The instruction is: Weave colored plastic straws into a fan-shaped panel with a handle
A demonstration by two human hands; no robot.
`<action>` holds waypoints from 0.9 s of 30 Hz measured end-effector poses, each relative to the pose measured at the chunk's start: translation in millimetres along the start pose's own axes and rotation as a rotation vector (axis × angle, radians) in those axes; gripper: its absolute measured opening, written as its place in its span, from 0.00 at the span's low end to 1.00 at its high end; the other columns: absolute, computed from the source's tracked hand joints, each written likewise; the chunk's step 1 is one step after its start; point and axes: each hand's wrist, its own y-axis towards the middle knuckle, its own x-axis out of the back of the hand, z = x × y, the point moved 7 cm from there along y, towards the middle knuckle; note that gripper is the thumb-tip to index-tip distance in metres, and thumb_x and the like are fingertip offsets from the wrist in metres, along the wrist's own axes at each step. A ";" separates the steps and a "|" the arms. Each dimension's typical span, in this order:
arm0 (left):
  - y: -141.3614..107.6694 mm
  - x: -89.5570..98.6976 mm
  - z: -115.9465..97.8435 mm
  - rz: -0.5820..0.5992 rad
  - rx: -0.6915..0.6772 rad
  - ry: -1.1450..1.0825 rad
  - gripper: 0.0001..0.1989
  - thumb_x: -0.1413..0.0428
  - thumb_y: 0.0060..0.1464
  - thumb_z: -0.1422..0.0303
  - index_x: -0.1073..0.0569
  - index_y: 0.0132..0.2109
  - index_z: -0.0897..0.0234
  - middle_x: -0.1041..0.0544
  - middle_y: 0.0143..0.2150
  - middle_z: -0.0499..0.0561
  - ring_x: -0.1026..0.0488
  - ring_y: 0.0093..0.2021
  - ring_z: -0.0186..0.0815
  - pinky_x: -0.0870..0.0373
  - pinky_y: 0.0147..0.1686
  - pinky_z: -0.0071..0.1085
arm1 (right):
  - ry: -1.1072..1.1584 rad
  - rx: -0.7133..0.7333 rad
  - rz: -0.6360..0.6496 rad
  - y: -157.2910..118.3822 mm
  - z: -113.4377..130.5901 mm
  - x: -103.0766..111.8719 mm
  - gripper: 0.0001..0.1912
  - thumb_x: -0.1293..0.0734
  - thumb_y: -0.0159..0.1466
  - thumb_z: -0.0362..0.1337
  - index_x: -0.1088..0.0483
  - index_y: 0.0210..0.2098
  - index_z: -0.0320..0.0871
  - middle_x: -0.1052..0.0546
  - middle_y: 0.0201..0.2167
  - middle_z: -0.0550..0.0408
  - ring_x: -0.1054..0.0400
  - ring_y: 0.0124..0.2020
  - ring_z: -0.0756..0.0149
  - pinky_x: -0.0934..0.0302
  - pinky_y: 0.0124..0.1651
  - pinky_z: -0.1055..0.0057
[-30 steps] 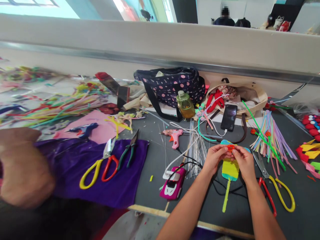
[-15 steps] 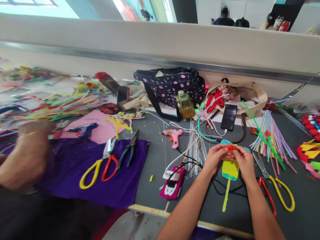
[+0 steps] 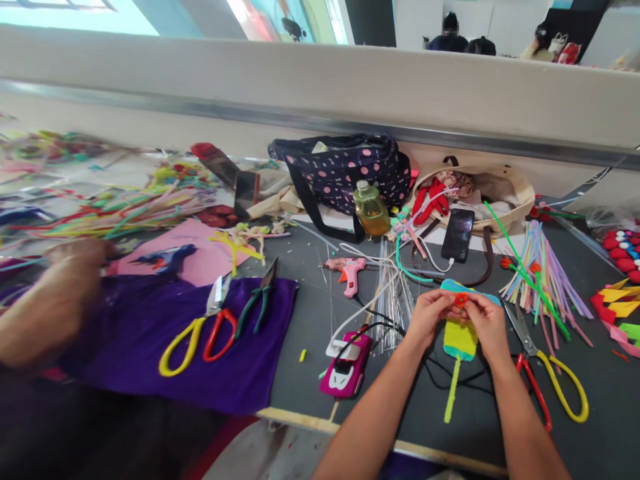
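Between the fingertips of both hands is a small red flower-like piece (image 3: 461, 300). My left hand (image 3: 429, 315) pinches it from the left, my right hand (image 3: 485, 321) from the right. Under my hands lies a fuzzy yellow and blue pipe-cleaner shape (image 3: 461, 341) with a light yellow-green stick pointing toward me. Its middle is partly hidden by my fingers. To the right of my right hand rest scissors (image 3: 537, 353) with one red and one yellow handle. A bundle of pastel pipe cleaners (image 3: 543, 273) lies beyond them.
A pink glue gun (image 3: 351, 272), clear sticks (image 3: 393, 300) and a magenta power strip (image 3: 346, 365) lie left of my arms. Further left, a purple cloth (image 3: 210, 393) holds scissors and pliers (image 3: 260, 297). Another person's arm (image 3: 55, 300) reaches in. A phone (image 3: 457, 235) and bags stand behind.
The red piece has turned slightly between my fingertips, while my hands stay almost in place. At the left, the other person's blurred hand and arm have shifted a little.
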 end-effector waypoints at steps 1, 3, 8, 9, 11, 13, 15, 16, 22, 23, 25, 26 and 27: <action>0.2 0.8 0.3 -0.008 0.004 0.000 0.14 0.32 0.39 0.64 0.23 0.31 0.70 0.23 0.23 0.51 0.26 0.23 0.31 0.27 0.29 0.26 | 0.006 -0.001 0.001 0.0 -0.4 -0.2 0.15 0.32 0.54 0.46 0.23 0.36 0.43 0.20 0.26 0.53 0.28 0.22 0.61 0.31 0.26 0.66; 0.6 1.8 0.9 -0.015 0.008 -0.002 0.14 0.32 0.38 0.64 0.24 0.29 0.70 0.23 0.23 0.51 0.26 0.23 0.31 0.27 0.29 0.26 | 0.017 0.003 0.002 0.0 -0.4 -0.5 0.15 0.32 0.54 0.46 0.23 0.36 0.43 0.21 0.26 0.53 0.28 0.22 0.61 0.31 0.26 0.65; 2.1 0.9 2.6 0.005 0.007 -0.016 0.16 0.32 0.39 0.63 0.23 0.32 0.71 0.22 0.24 0.52 0.25 0.24 0.32 0.27 0.30 0.28 | 0.030 0.011 -0.004 0.1 -0.3 -0.3 0.17 0.31 0.54 0.48 0.23 0.37 0.43 0.20 0.28 0.52 0.28 0.23 0.62 0.31 0.26 0.67; 2.6 0.7 3.1 0.009 0.007 -0.019 0.17 0.32 0.39 0.62 0.24 0.32 0.70 0.22 0.24 0.52 0.25 0.24 0.32 0.26 0.30 0.28 | 0.035 0.014 -0.004 0.2 -0.6 0.0 0.18 0.31 0.55 0.49 0.23 0.38 0.43 0.20 0.29 0.52 0.28 0.23 0.62 0.31 0.26 0.67; 3.6 1.0 3.4 0.010 0.001 -0.026 0.18 0.32 0.40 0.60 0.24 0.33 0.70 0.22 0.24 0.52 0.25 0.24 0.32 0.26 0.30 0.28 | 0.036 0.026 0.001 0.9 -1.4 1.0 0.19 0.32 0.57 0.51 0.24 0.39 0.42 0.20 0.28 0.52 0.29 0.23 0.64 0.32 0.26 0.68; 4.9 2.5 2.5 -0.002 -0.015 -0.033 0.18 0.32 0.39 0.60 0.24 0.32 0.70 0.23 0.23 0.52 0.26 0.24 0.32 0.27 0.29 0.28 | 0.017 0.040 0.003 2.2 -2.7 3.4 0.20 0.33 0.59 0.51 0.24 0.39 0.42 0.22 0.25 0.53 0.30 0.22 0.64 0.33 0.27 0.69; 6.1 5.1 0.4 -0.026 -0.037 -0.039 0.18 0.32 0.39 0.60 0.24 0.32 0.70 0.23 0.23 0.51 0.26 0.24 0.32 0.27 0.29 0.28 | -0.001 0.057 -0.023 3.8 -3.0 8.5 0.21 0.34 0.60 0.52 0.24 0.40 0.41 0.23 0.24 0.54 0.31 0.22 0.65 0.34 0.27 0.69; 6.5 6.6 -1.1 -0.042 -0.052 -0.039 0.18 0.32 0.39 0.60 0.24 0.32 0.70 0.23 0.23 0.51 0.26 0.24 0.32 0.27 0.29 0.27 | -0.007 0.065 -0.040 4.5 -2.6 11.3 0.21 0.33 0.59 0.52 0.24 0.40 0.40 0.23 0.25 0.53 0.31 0.23 0.65 0.34 0.27 0.69; 5.3 7.6 -8.4 -0.073 -0.123 0.005 0.17 0.32 0.40 0.60 0.23 0.33 0.70 0.22 0.24 0.52 0.26 0.25 0.32 0.28 0.30 0.28 | -0.183 0.203 -0.050 2.9 14.0 11.8 0.19 0.32 0.58 0.50 0.25 0.40 0.41 0.21 0.31 0.51 0.28 0.29 0.63 0.33 0.32 0.69; 4.8 5.8 -8.4 -0.056 -0.124 0.018 0.17 0.32 0.40 0.60 0.22 0.33 0.69 0.22 0.25 0.52 0.25 0.26 0.32 0.28 0.31 0.28 | -0.231 0.243 -0.054 2.1 18.0 10.4 0.18 0.32 0.58 0.49 0.25 0.39 0.41 0.21 0.32 0.50 0.28 0.31 0.62 0.33 0.34 0.69; 4.4 2.2 -8.0 -0.016 -0.124 0.048 0.17 0.32 0.40 0.60 0.22 0.34 0.69 0.21 0.26 0.52 0.25 0.26 0.33 0.28 0.31 0.28 | -0.311 0.304 -0.075 1.2 24.2 8.9 0.16 0.33 0.60 0.48 0.25 0.38 0.42 0.21 0.33 0.50 0.27 0.34 0.61 0.33 0.37 0.68; 4.6 1.0 -8.0 0.003 -0.126 0.067 0.17 0.33 0.40 0.60 0.21 0.35 0.69 0.21 0.27 0.53 0.25 0.27 0.33 0.28 0.31 0.29 | -0.342 0.324 -0.087 1.3 26.2 9.2 0.16 0.34 0.60 0.48 0.25 0.37 0.42 0.21 0.33 0.50 0.28 0.34 0.61 0.34 0.37 0.68; 5.2 1.0 -8.5 0.013 -0.135 0.091 0.17 0.33 0.41 0.59 0.21 0.35 0.69 0.21 0.28 0.53 0.25 0.28 0.34 0.28 0.31 0.29 | -0.366 0.339 -0.099 1.7 27.8 10.2 0.16 0.35 0.61 0.48 0.25 0.36 0.42 0.21 0.32 0.50 0.28 0.33 0.62 0.34 0.36 0.68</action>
